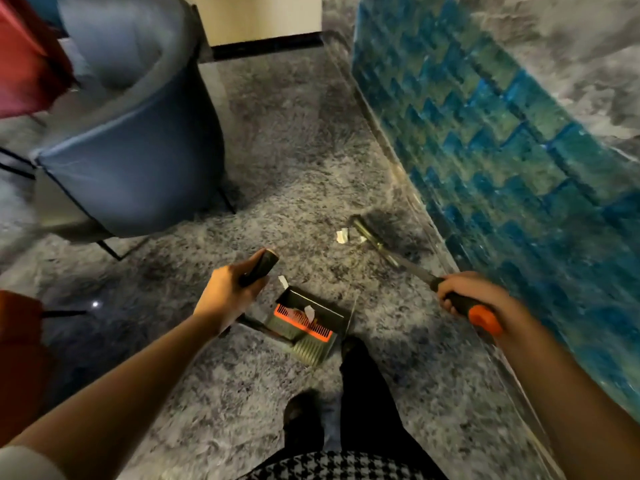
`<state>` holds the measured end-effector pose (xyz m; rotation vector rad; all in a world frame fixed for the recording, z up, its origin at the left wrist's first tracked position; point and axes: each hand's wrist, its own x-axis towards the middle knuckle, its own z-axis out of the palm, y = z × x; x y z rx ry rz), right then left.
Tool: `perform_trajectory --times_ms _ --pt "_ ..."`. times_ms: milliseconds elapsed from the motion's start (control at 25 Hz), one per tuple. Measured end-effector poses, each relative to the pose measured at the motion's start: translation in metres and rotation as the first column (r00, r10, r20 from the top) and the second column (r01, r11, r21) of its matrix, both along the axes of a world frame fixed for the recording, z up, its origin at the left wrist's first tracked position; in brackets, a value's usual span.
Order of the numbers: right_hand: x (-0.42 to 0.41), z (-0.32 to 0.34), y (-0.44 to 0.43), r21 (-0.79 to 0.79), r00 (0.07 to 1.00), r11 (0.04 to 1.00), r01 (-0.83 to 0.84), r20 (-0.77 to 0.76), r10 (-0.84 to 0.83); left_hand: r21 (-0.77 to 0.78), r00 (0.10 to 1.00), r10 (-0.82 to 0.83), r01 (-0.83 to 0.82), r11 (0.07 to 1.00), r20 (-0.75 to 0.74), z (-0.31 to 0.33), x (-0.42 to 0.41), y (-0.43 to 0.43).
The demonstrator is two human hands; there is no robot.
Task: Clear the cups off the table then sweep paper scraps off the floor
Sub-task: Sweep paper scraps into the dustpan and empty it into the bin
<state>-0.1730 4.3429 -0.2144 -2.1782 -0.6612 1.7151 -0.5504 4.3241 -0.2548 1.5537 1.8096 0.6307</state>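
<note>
Head view: right grip point(474, 299) holds broom point(372, 235) pointing forward-left, left grip point(227, 294) holds dustpan handle point(264, 264)

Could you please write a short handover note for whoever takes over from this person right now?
Hands: the left hand grips the handle of the dustpan, which is down on the floor ahead of the feet. The right hand grips the broom, its head on the floor beside the blue tiled wall.
Done: one scrap in the pan. No cups in view, so that step cannot be checked.
Left: the scrap at the pan's far rim and the scraps by the broom head.
</note>
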Motion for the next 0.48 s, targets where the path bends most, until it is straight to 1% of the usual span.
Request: perform_trajectory --times_ms 120,200,280,320,400,480 --pt "0.006 -0.013 0.058 -0.003 0.998 0.998 -0.056 0.013 0.056 -0.016 0.997 0.076 -0.075 0.997 0.014 0.000 -0.002 0.003" --pt "0.007 -0.025 0.088 -0.032 0.990 0.990 -0.135 0.030 0.136 -0.024 0.995 0.086 -0.088 0.996 -0.052 0.007 0.000 0.009" --pt "-0.001 -0.033 0.107 -0.020 0.984 0.985 -0.169 0.043 0.170 -0.052 0.989 0.068 -0.075 0.996 -0.132 0.013 0.003 0.012" --pt "-0.007 -0.038 0.115 -0.019 0.977 0.979 -0.204 0.050 0.205 -0.070 0.983 0.086 -0.098 0.993 -0.162 0.015 0.004 0.013" --pt "-0.026 -0.047 0.122 -0.032 0.949 0.951 -0.307 0.068 0.309 -0.077 0.965 0.199 -0.214 0.974 -0.171 0.018 0.005 0.008" --pt "-0.045 -0.056 0.124 -0.036 0.911 0.913 -0.405 0.066 0.407 -0.058 0.929 0.332 -0.345 0.937 -0.166 0.020 0.000 -0.002"
